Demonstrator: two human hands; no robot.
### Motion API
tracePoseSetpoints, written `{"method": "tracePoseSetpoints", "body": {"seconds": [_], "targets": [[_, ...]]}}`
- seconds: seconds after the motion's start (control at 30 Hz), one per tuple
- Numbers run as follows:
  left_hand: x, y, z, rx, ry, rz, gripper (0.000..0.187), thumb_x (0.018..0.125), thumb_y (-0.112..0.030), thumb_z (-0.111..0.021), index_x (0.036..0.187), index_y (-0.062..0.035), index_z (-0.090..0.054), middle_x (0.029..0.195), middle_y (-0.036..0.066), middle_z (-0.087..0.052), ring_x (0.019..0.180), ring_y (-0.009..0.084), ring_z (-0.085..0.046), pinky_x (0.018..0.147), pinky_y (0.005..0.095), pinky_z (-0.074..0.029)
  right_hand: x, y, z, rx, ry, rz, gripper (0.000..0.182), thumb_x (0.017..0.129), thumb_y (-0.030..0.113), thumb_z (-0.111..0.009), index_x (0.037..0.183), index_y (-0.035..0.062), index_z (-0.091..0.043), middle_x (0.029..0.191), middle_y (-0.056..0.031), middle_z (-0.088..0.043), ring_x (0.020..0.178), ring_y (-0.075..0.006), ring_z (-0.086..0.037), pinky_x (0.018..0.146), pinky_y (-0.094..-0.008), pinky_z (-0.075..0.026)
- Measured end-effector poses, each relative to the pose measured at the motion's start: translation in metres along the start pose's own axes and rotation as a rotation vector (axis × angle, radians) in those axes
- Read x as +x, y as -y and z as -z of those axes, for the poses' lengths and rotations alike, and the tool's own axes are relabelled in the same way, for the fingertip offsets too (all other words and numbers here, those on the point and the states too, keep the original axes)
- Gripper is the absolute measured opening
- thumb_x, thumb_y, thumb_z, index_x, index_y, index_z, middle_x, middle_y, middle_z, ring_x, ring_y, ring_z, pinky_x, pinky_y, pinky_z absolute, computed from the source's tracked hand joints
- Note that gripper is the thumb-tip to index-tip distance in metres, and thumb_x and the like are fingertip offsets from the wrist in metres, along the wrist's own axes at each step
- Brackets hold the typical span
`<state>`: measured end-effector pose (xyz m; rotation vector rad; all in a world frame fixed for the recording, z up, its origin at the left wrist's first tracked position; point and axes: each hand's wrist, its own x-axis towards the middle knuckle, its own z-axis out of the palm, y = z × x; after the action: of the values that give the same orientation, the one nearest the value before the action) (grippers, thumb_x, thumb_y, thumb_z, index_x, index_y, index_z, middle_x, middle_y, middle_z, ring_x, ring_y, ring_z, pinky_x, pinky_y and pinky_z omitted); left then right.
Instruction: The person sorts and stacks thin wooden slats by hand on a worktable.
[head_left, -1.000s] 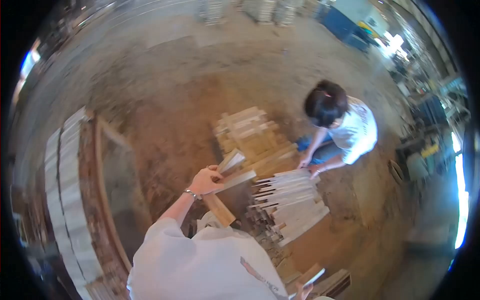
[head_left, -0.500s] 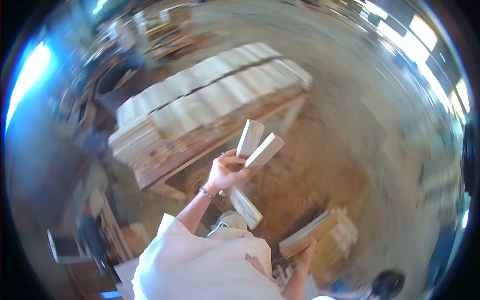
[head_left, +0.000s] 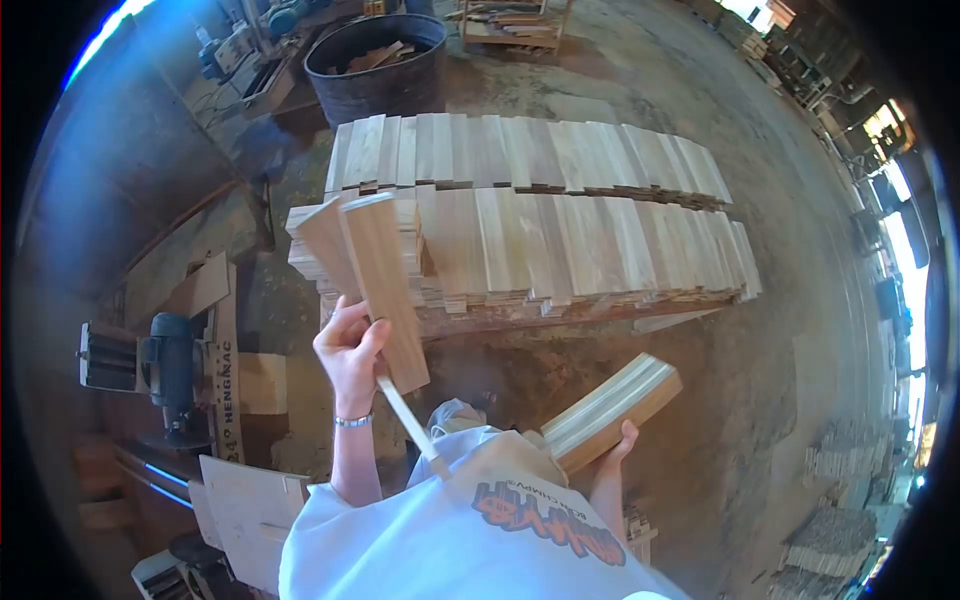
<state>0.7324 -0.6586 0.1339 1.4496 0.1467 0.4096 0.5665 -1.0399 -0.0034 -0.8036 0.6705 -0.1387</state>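
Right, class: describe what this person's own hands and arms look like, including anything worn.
The left hand is ungloved, with a silvery band at its wrist. The right hand is ungloved too. The white shirt leaves the left forearm bare.

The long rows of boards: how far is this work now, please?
Done, it seems: the far row and near row lie side by side, closely packed. In hand: the left hand holds loose boards; the right hand holds a bundle. Left: probably at least these held pieces, not set down; the total remaining, I cannot tell.
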Motion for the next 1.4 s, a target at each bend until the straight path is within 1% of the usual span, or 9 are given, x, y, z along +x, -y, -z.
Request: {"method": "tracePoseSetpoints", "body": {"seconds": [0.07, 0.27, 0.57, 0.73, 0.8, 0.83, 1.03, 1.23, 1.4], "targets": [[0.002, -0.005, 0.007, -0.005, -0.058, -0.108, 0.021, 0.082, -0.003, -0.077, 0.101, 0.0052, -0.073, 0.074, -0.004, -0.06, 0.057, 0.0002, -0.045, 0.068, 0.0196, -0.044, 0.031, 0.018, -0.004, -0.122, 0.085, -0.04, 0.079, 0.075, 0.053, -0.066, 0.135, 0.003, -0.053, 0.123, -0.0164, -0.062, 0.113, -0.0335, -0.06, 0.095, -0.0461, -0.051], [0.053, -0.003, -0.022, 0.024, -0.111, -0.215, 0.024, 0.08, -0.005, -0.079, 0.098, 0.0071, -0.071, 0.108, 0.006, -0.065, 0.065, 0.0014, -0.049, 0.054, 0.0204, -0.037, 0.092, 0.038, -0.016, -0.184, 0.203, -0.078, 0.079, 0.071, 0.037, -0.072, 0.138, 0.0006, -0.049, 0.125, -0.0145, -0.06, 0.114, -0.0308, -0.06, 0.1, -0.0432, -0.05], [0.447, -0.07, -0.165, -0.027, -0.248, -0.246, 0.021, 0.086, -0.018, -0.079, 0.101, -0.0025, -0.077, 0.074, -0.003, -0.064, 0.059, 0.0033, -0.05, 0.053, 0.0242, -0.039, 0.114, 0.109, -0.07, -0.135, 0.163, -0.049, 0.096, 0.071, 0.021, -0.07, 0.156, 0.0112, -0.027, 0.144, -0.013, -0.048, 0.135, -0.0327, -0.047, 0.114, -0.0484, -0.04], [0.654, -0.041, -0.183, 0.711, -0.345, -0.392, 0.058, 0.07, -0.059, -0.079, 0.104, -0.012, -0.081, 0.106, 0.011, -0.077, 0.103, 0.026, -0.072, 0.096, 0.0367, -0.053, 0.173, 0.115, -0.079, -0.294, 0.153, -0.094, 0.108, 0.063, 0.028, -0.077, 0.157, 0.0082, -0.026, 0.147, -0.0144, -0.046, 0.137, -0.0321, -0.045, 0.115, -0.0468, -0.038], [0.567, -0.056, -0.215, 0.579, -0.08, -0.347, 0.028, 0.089, -0.028, -0.076, 0.104, -0.0051, -0.08, 0.112, 0.01, -0.076, 0.101, 0.0145, -0.069, 0.088, 0.0306, -0.053, 0.191, 0.12, -0.073, -0.416, 0.15, -0.102, 0.113, 0.06, 0.03, -0.08, 0.157, 0.0069, -0.025, 0.148, -0.015, -0.045, 0.138, -0.0318, -0.044, 0.115, -0.0461, -0.037], [0.539, -0.046, -0.207, 0.697, 0.074, -0.584, 0.028, 0.082, -0.033, -0.078, 0.102, -0.0151, -0.081, 0.113, 0.011, -0.075, 0.095, 0.0179, -0.071, 0.087, 0.0319, -0.053, 0.204, 0.123, -0.072, -0.482, 0.164, -0.098, 0.116, 0.059, 0.031, -0.081, 0.157, 0.0063, -0.025, 0.148, -0.0153, -0.044, 0.139, -0.0317, -0.043, 0.115, -0.0457, -0.037], [0.285, -0.042, -0.096, 1.028, 0.471, -0.245, 0.045, 0.084, -0.026, -0.081, 0.124, -0.009, -0.07, 0.139, 0.011, -0.062, 0.122, 0.0232, -0.061, 0.098, 0.0398, -0.049, 0.296, 0.122, -0.106, -0.964, 0.487, -0.054, 0.131, 0.049, 0.039, -0.089, 0.158, 0.0026, -0.024, 0.152, -0.017, -0.042, 0.142, -0.031, -0.04, 0.117, -0.0437, -0.034], [0.12, 0.028, 0.036, 0.531, -0.389, 0.272, 0.016, 0.091, -0.001, -0.07, 0.107, -0.0006, -0.068, 0.124, 0.011, -0.067, 0.109, 0.0165, -0.064, 0.092, 0.0288, -0.051, 0.302, 0.072, -0.387, -1.009, 1.116, -0.306, 0.135, 0.05, 0.054, -0.087, 0.159, 0.0039, -0.025, 0.155, -0.0152, -0.039, 0.146, -0.0292, -0.036, 0.119, -0.0407, -0.029], [0.104, 0.072, 0.088, 0.474, -0.5, 0.314, 0.027, 0.091, -0.003, -0.071, 0.117, -0.0037, -0.063, 0.112, 0.005, -0.067, 0.101, 0.0146, -0.063, 0.088, 0.0299, -0.052, 0.309, -0.035, -0.554, -1.349, 1.491, -0.375, 0.108, 0.064, 0.057, -0.075, 0.155, 0.0105, -0.04, 0.146, -0.014, -0.05, 0.133, -0.026, -0.047, 0.11, -0.04, -0.038]]}}
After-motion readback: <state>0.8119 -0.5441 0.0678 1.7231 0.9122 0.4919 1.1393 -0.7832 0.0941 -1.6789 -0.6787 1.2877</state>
